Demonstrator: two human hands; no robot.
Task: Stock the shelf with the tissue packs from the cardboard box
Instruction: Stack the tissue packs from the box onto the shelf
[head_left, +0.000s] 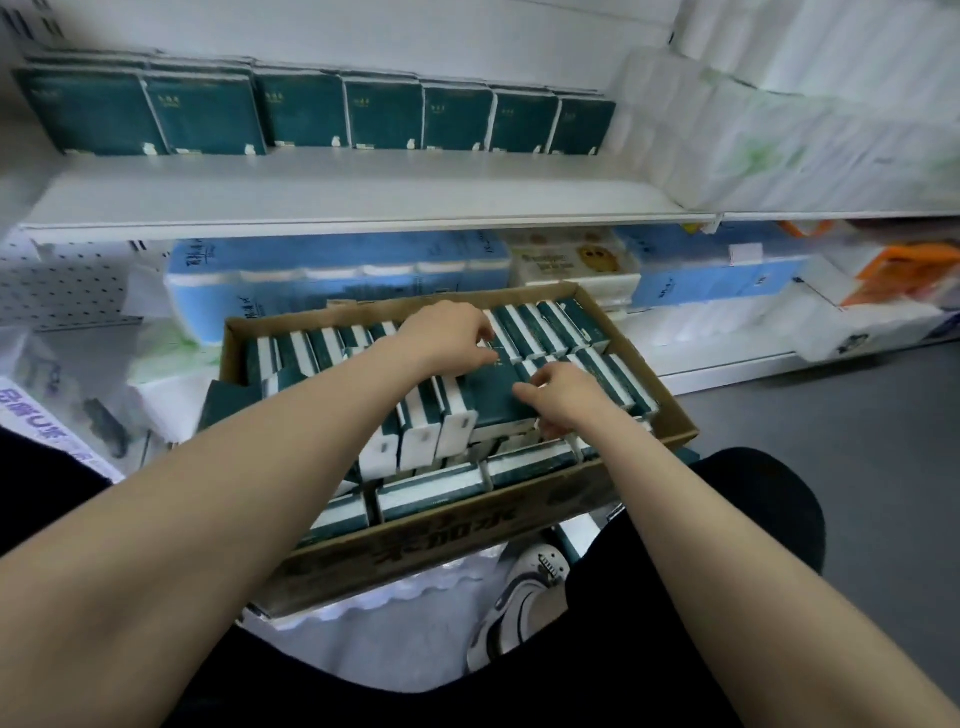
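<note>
**Head view: both hands on one tissue pack in the box**

We see the left hand (447, 332) and right hand (563, 397) reaching into the cardboard box (670, 415), a shallow brown corrugated tray with printed lettering on its near wall. Both curl their fingers round one tissue pack (491, 389) lying face-up, dark green and glossy. The left hand holds its far edge, the right its near right corner. Around it the other packs (540, 322) stand on edge in tight rows, green film with white sides. Blur softens the fingertips, so we cannot tell how firm the grip is, and the left forearm hides part of the nearer rows. The shelf (363, 192) above is smooth white board. A row of stocked packs (306, 109) stands upright at its back, leaving a broad bare strip along the front lip. Blue-wrapped rolls (337, 270) sit just behind the box.
</note>
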